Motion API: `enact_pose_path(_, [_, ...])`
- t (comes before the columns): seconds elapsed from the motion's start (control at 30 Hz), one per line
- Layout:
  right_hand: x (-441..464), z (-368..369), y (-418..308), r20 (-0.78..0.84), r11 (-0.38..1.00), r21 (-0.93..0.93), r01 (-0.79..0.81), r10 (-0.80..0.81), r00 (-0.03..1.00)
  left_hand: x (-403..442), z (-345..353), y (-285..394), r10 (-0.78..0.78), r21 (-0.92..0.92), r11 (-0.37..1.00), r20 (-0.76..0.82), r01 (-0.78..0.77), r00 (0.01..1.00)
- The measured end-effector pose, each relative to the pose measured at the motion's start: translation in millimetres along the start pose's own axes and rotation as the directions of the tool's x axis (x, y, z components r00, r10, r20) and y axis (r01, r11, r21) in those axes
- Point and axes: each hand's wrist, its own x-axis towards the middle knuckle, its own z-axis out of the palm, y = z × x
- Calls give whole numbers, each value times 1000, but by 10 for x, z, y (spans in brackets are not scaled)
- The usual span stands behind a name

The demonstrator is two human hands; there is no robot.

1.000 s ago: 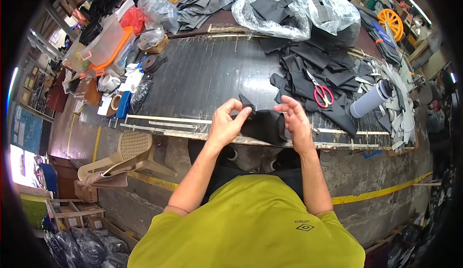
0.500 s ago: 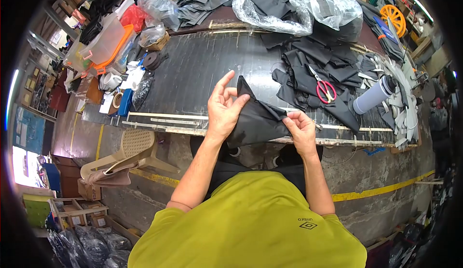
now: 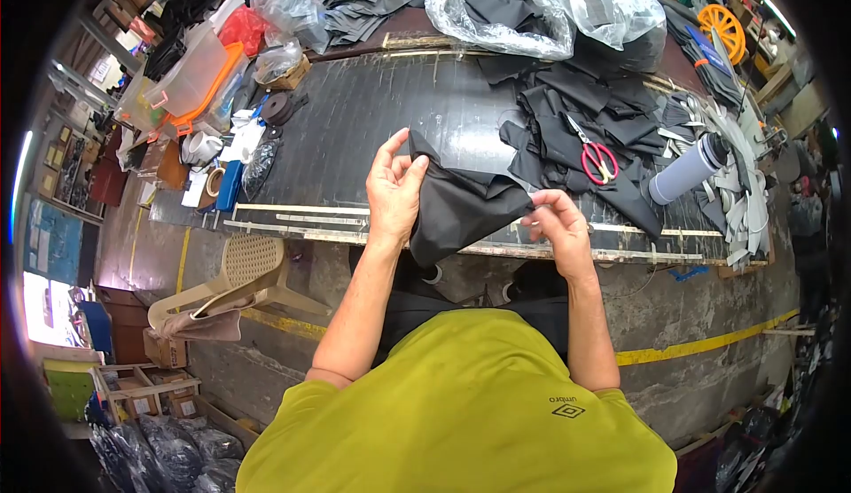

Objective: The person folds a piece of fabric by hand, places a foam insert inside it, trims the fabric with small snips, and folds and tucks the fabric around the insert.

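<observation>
A piece of black fabric hangs between my two hands, above the near edge of the dark worktable. My left hand pinches its upper left corner between thumb and fingers. At the fabric's right corner, my right hand has its fingertips closed on the edge. The cloth sags and folds between them. To the right lie scissors with red handles, resting on a loose heap of black fabric pieces. A grey-blue bottle leans or stands beside that heap.
Clear plastic bags with black cloth sit at the table's back. Grey strips pile up at the right end. On the left are a plastic bin, a mug and tape. A beige chair stands on the floor.
Both hands have shifted; the left moved a little to the left and the right slightly right. The fabric is spread wider and its upper edge has opened out.
</observation>
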Motion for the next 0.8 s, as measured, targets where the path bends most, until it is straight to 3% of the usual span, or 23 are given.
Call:
enact_pose_path(0.13, [0,65,89,29,997,70,-42,40,999,-1,-53,-109,-5,26,1000,0,5,1000])
enact_pose_path(0.17, [31,18,179,96,995,101,15,-25,995,-2,-67,-126,-1,41,999,-3,2,1000])
enact_pose_path(0.27, [53,-29,167,78,996,-56,74,-70,994,-15,-109,-17,-53,22,998,13,53,999])
enact_pose_path(0.3, [69,-63,98,73,989,-148,-26,37,997,-22,-105,43,-81,5,997,23,81,996])
enact_pose_path(0.4, [81,74,-131,141,793,-537,287,-252,957,-39,-41,152,-144,-89,984,132,157,981])
enact_pose_path(0.43, [89,145,-179,106,857,-487,167,-132,986,-38,-55,120,-154,-100,980,177,173,972])
enact_pose_path(0.53, [269,296,-108,192,770,-533,351,-294,936,-62,24,155,-278,-75,949,252,305,927])
enact_pose_path(0.57, [297,347,-121,202,809,-501,309,-238,950,-83,54,180,-302,-51,945,254,325,919])
enact_pose_path(0.6, [410,312,115,215,843,-361,398,-340,916,-77,7,145,-305,-34,945,265,325,915])
enact_pose_path(0.7, [379,284,302,47,975,-180,127,-121,992,-67,-88,172,-297,2,952,248,306,922])
enact_pose_path(0.8, [265,301,305,125,982,-179,56,-34,992,-82,-104,123,-260,51,966,200,255,945])
